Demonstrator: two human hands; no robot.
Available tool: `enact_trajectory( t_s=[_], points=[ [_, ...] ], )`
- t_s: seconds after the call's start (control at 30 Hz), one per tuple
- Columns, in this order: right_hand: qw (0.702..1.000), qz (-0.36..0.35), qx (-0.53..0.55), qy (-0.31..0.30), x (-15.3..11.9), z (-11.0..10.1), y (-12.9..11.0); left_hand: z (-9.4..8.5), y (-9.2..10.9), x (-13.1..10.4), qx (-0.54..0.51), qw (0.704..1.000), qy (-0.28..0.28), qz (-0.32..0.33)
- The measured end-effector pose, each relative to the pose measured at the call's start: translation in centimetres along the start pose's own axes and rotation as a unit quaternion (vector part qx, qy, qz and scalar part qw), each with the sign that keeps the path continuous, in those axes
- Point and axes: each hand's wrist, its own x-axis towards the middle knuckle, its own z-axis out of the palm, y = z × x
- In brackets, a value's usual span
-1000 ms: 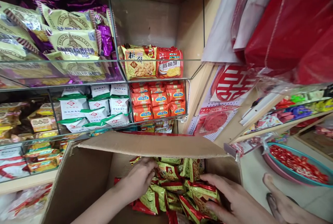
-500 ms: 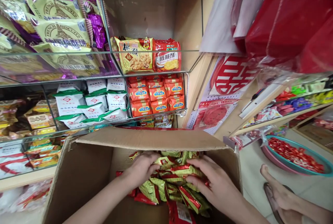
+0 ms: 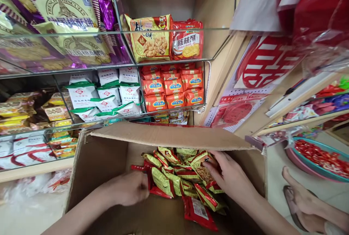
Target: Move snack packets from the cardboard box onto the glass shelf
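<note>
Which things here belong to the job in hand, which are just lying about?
In hand:
- cardboard box
- yellow-and-red packet, in the right hand
- loose packets by the left hand

Lying about:
- orange packets
- white-and-green packets

slim bare forearms (image 3: pixel 89 203) taper to bare left hand (image 3: pixel 133 190) and right hand (image 3: pixel 230 172).

Snack packets (image 3: pixel 163 181) lie in the box (image 3: pixel 94 169), before the shelves (image 3: pixel 174 61), left of the basin (image 3: pixel 321 158).
</note>
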Motion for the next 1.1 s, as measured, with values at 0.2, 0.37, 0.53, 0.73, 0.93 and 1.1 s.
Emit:
enact_trajectory(
  t_s=[0.2, 0.37, 0.53, 0.73, 0.93, 1.1],
  points=[
    [0.998, -0.038, -0.052, 0.004, -0.1, 0.2, -0.1, 3.7, -0.1, 0.8, 0.037, 0.996, -0.041, 0.066],
    [0.998, -0.036, -0.059, -0.004, -0.2, 0.2, -0.1, 3.9, -0.1, 1.3, 0.091, 0.992, -0.039, 0.083],
    [0.998, -0.044, -0.035, 0.012, -0.4, -0.7, -0.6, 1.0, 1.6, -0.9, 0.126, 0.986, -0.033, 0.101],
    [0.96, 0.015, 0.278, -0.037, -1.3, -1.7, -4.3, -3.2, 5.4, -3.6, -0.108, 0.989, 0.086, 0.049],
    [0.823, 0.095, 0.556, -0.07, 0.8, -1.3, -8.6, -2.8, 9.8, -2.4, -0.462, 0.865, 0.192, 0.018],
    [0.844, 0.065, 0.532, 0.034, 1.9, -2.0, -9.7, -3.1, 12.8, -1.6, -0.608, 0.747, 0.27, 0.007]
  ],
)
